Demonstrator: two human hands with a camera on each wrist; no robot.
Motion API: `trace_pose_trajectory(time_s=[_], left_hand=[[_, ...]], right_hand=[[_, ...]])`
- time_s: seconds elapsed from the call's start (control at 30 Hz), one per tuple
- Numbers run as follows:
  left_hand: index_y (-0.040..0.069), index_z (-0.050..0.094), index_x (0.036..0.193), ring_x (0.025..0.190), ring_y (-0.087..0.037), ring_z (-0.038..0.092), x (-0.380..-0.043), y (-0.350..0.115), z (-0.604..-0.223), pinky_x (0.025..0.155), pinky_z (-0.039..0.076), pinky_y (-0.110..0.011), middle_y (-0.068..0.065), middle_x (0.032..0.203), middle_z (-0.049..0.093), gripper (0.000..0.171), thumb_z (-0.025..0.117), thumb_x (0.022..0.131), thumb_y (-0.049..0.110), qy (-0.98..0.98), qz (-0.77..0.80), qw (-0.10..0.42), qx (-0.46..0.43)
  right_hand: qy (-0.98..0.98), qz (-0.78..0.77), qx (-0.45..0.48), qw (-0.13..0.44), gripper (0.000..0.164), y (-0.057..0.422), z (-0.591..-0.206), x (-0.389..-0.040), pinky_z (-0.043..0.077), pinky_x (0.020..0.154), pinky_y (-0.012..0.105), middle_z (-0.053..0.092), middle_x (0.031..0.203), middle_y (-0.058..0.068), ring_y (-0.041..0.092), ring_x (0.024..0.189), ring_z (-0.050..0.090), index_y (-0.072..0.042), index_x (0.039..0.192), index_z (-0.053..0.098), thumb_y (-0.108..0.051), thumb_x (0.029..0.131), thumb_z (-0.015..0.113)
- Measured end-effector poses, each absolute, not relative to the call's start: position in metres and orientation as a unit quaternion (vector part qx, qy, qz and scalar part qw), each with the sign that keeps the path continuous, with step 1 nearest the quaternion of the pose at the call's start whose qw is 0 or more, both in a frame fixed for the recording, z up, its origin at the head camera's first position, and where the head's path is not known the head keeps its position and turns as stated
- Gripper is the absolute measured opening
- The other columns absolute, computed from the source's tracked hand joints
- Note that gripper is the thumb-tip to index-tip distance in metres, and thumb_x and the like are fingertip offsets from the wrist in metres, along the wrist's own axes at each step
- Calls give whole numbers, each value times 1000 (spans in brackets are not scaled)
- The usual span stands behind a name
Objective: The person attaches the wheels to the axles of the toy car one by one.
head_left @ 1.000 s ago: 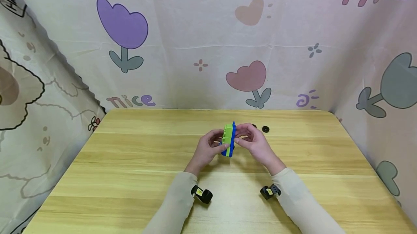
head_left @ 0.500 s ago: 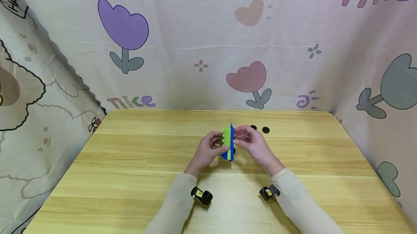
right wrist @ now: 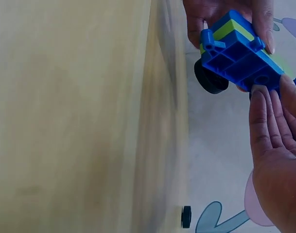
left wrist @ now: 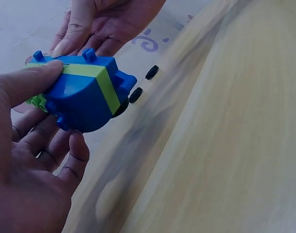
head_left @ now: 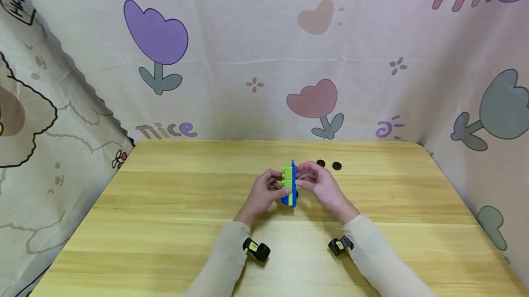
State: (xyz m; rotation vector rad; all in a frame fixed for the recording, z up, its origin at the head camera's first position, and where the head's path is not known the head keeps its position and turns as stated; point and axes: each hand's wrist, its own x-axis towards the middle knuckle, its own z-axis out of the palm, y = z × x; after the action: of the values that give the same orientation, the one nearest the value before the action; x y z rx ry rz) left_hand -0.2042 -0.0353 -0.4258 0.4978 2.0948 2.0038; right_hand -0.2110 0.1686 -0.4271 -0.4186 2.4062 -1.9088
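A blue and lime-green toy car [head_left: 288, 174] built of bricks is held above the table, turned on end with its studs to the left. My left hand [head_left: 263, 192] grips its body, thumb on the green band and fingers around the studded side. My right hand [head_left: 322, 186] is at the blue underside; in the right wrist view its thumb and fingertips pinch around the chassis end. A black wheel [right wrist: 211, 78] sits on the car's other end. What lies between the right fingertips is mostly hidden; a small dark edge shows there.
Two loose black wheels, a left one [head_left: 320, 163] and a right one [head_left: 336, 165], lie on the wooden table [head_left: 186, 196] beyond my right hand. A printed fabric backdrop [head_left: 231, 58] stands along the table's far edge.
The toy car has come slightly lower and straightened from a slant, both hands moving with it. The left loose wheel, earlier mostly behind my right hand, now shows fully.
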Motion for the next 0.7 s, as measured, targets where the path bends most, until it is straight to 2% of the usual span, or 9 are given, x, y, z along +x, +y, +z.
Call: trace_pose_trajectory(time_s=[0.23, 0.43, 0.53, 0.7], left_hand=[[-8, 46, 134, 89, -26, 54, -204, -40, -427, 77, 47, -26, -21, 115, 62, 52, 70, 89, 0, 706, 679, 100, 174], [-7, 46, 137, 102, -30, 55, -204, -43, -428, 91, 48, -30, -18, 118, 61, 56, 71, 87, 1, 709, 677, 110, 164], [-6, 46, 137, 105, -31, 54, -205, -45, -429, 95, 47, -33, -17, 118, 60, 56, 71, 87, 1, 710, 677, 110, 159], [-6, 46, 136, 104, -32, 55, -206, -43, -429, 95, 47, -35, -17, 117, 61, 56, 72, 87, 0, 708, 680, 107, 160]], right_hand=[[805, -573, -153, 23, 26, 170, -421, -213, 51, 88, 39, 65, 109, 10, 26, 102, 61, -1, 117, 61, -9, 93, 68], [884, -436, -167, -12, 21, 195, -417, -222, 52, 84, 39, 66, 102, 3, 21, 96, 61, -1, 112, 64, -13, 95, 65], [909, -383, -159, -27, 22, 211, -416, -229, 50, 85, 43, 65, 104, 7, 26, 99, 60, 1, 112, 64, -11, 94, 66], [932, -329, -149, -27, 24, 232, -420, -241, 42, 95, 52, 63, 113, 16, 38, 109, 52, 3, 113, 65, -9, 92, 68]])
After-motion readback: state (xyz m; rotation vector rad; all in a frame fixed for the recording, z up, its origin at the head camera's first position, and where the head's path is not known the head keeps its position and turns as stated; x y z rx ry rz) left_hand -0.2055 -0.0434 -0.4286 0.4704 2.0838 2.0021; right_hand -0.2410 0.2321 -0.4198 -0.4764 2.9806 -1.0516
